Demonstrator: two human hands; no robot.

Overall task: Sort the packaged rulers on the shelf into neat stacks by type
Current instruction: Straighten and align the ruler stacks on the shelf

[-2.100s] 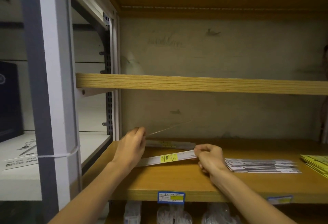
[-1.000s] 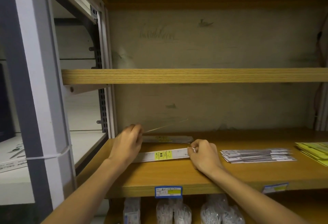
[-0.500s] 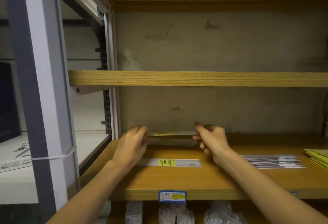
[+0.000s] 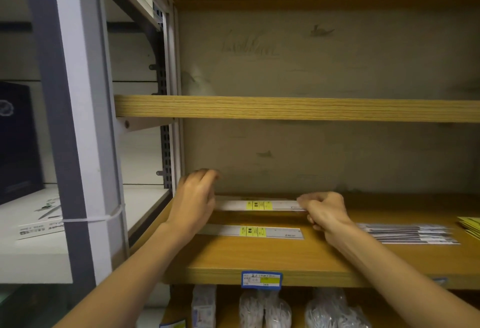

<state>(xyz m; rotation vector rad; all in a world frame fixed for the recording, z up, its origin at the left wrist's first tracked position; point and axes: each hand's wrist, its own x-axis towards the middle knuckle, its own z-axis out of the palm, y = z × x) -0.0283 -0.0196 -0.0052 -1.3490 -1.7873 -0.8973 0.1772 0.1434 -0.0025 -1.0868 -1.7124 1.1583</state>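
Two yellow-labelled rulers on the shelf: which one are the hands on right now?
The rear yellow-labelled ruler, nearer the back wall. The left hand and right hand hold its two ends. The front yellow-labelled ruler lies flat with no fingers on it.

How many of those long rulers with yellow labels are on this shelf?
2. One ruler is held at its ends by the left hand and right hand; another ruler lies flat nearer the shelf's front edge. More may be hidden underneath.
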